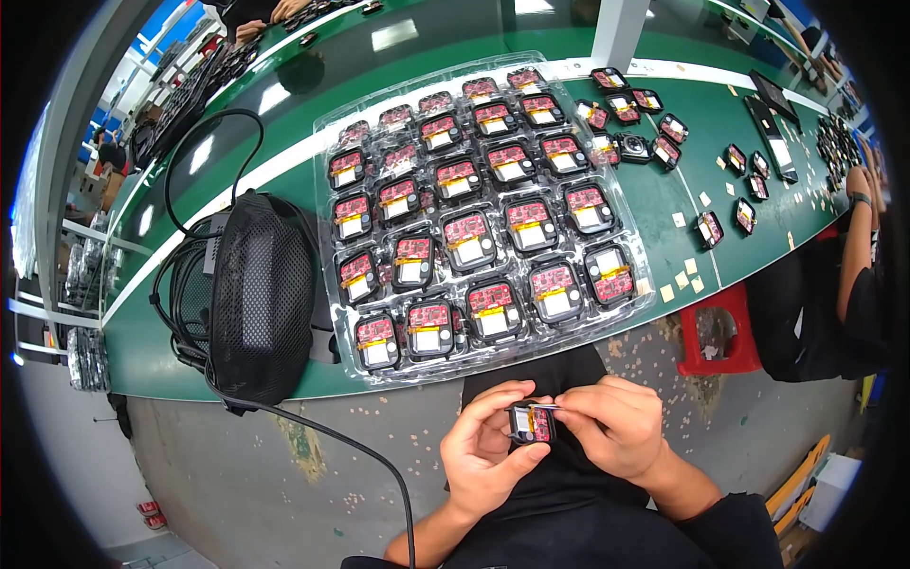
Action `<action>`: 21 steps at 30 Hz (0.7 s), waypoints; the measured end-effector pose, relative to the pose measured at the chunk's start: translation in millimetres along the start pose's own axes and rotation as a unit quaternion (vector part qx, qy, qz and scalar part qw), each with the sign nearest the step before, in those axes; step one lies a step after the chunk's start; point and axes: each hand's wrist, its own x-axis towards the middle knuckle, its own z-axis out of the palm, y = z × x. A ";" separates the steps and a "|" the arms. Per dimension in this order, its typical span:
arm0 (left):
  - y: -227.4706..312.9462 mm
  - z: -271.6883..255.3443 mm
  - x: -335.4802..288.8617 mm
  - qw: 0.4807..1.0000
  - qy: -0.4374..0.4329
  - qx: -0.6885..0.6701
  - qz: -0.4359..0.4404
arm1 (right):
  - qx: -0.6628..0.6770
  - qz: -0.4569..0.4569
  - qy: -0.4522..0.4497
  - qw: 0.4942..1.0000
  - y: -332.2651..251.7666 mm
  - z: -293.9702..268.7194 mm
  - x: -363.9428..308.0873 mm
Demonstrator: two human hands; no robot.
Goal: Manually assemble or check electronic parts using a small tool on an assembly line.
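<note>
Hands meet below the near edge of the bench (284,57), over the person's dark lap. The left hand (485,453) is clamped around a small black module (531,423) with a red circuit board and a yellow strip showing on its face, thumb on one side and fingers curled round the other. The right hand (614,425) is pinched together on a thin pale strip (544,406) at the module's top edge, its fingertips touching the piece.

On the green bench, just beyond the near edge, lies a clear plastic tray (332,123) filled with rows of similar modules (red boards, white labels, each in its own pocket). A black mesh bag (261,294) sits at the tray's left side, close to the near edge, with black cables (204,128) looping behind it and one cable trailing off the edge toward the floor. Toward the right end of the bench, loose modules (709,228) and small tan squares (681,281) are scattered. A red stool (725,327) stands under the right part, beside another person's arm (858,237).
</note>
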 end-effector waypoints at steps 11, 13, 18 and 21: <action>-0.5 -1.1 -1.2 0.999 0.033 0.030 -0.010 | -0.079 -0.032 0.009 0.996 1.9 7.5 -6.0; -1.2 -1.1 -1.7 0.999 0.040 0.029 -0.012 | -0.094 -0.041 0.014 0.995 2.8 7.3 -5.6; -1.0 -1.8 0.5 0.999 0.025 0.039 0.002 | -0.059 -0.021 0.022 0.998 4.4 6.5 -7.7; -2.7 -1.5 0.5 0.999 0.021 0.047 -0.007 | -0.065 -0.021 0.025 0.997 6.3 8.4 -9.6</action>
